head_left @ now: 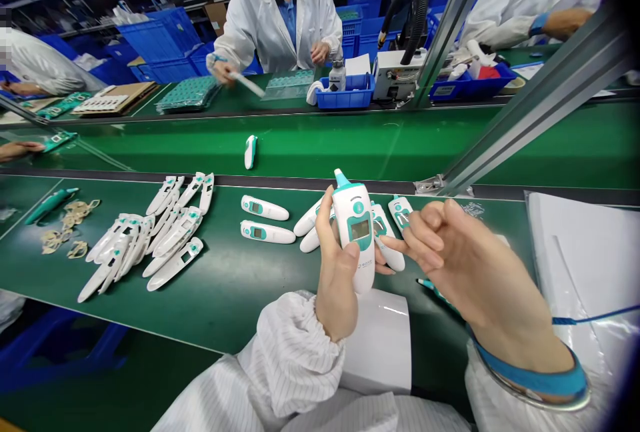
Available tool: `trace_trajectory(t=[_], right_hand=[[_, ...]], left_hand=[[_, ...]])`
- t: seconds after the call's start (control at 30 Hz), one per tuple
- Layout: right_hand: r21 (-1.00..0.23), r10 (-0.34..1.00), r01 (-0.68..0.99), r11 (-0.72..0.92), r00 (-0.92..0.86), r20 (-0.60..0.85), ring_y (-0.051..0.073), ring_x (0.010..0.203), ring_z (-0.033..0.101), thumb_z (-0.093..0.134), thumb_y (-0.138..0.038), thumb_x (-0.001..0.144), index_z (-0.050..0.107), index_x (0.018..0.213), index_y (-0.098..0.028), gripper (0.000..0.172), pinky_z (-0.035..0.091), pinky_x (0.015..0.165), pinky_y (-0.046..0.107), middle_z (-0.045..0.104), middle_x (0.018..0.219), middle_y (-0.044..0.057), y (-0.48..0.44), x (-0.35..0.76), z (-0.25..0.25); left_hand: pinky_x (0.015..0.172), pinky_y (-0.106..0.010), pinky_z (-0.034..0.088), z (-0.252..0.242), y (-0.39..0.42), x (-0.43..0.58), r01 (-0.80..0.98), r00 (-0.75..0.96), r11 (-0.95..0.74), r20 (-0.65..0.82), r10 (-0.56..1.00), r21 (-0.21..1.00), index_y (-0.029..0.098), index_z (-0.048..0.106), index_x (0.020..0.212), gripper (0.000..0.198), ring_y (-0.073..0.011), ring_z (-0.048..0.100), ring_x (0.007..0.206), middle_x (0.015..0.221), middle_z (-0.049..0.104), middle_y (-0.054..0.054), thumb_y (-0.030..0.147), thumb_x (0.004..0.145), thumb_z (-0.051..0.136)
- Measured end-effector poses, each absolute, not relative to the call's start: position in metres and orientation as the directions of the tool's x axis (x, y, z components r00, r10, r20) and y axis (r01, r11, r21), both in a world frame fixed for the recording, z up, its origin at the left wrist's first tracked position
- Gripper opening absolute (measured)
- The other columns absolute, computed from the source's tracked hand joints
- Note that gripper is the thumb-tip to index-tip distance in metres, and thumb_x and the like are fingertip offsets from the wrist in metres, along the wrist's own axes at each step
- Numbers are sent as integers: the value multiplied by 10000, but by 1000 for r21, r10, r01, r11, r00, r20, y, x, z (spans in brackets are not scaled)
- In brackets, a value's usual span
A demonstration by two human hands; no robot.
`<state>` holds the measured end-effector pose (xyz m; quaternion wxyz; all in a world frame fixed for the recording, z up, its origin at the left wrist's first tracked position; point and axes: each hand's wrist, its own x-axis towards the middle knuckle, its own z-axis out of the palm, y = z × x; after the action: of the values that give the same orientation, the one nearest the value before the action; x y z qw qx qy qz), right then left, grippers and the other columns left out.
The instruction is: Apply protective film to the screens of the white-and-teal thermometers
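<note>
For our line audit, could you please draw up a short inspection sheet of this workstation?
surface: green bench mat, green conveyor belt beyond it.
job's things: white-and-teal infrared thermometer, upright, display facing the wearer.
clutter: heap of white thermometer housings, gold-coloured flexible parts, slim teal tool, white box, plastic-sleeved sheets.
hands: bare; left hand grips the thermometer, right hand beside it, fingers extended toward it; contact unclear.
cables: blue cord running from the blue wrist strap.
surroundings: co-worker in a white coat across the belt, blue crates, circuit board panels.
</note>
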<state>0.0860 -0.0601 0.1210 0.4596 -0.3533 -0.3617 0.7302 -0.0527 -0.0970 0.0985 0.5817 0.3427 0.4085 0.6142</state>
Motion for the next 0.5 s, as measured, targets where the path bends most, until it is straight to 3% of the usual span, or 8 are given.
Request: trace_trajectory(t=[0.1, 0.3, 0.5], right_hand=[[-825, 907, -432, -365, -365, -210, 97, 479, 334, 495, -442, 911, 504, 685, -235, 306, 537, 813, 400, 340, 593, -57, -59, 87, 122], [-810, 894, -423, -406, -368, -256, 113, 489, 311, 540, -475, 870, 452, 665, -243, 322, 547, 677, 369, 289, 587, -54, -56, 87, 121], [-846, 903, -390, -364, -371, -218, 121, 526, 367, 477, -496, 901, 451, 668, -242, 346, 545, 745, 381, 330, 596, -45, -55, 86, 121]], left_hand=[[597, -340, 539, 102, -99, -53, -396, -86, -6, -30, 996, 918, 387, 65, 1478, 765, -184, 571, 692, 1014, 567, -52, 425, 861, 518], [614, -335, 545, 106, -101, -52, -356, -72, 0, -27, 997, 935, 375, 61, 1472, 726, -182, 594, 722, 1044, 553, -48, 323, 884, 484], [633, -335, 572, 101, -102, -47, -330, -78, 24, -53, 996, 944, 388, 100, 1473, 843, -161, 592, 717, 1052, 563, -41, 276, 820, 620]])
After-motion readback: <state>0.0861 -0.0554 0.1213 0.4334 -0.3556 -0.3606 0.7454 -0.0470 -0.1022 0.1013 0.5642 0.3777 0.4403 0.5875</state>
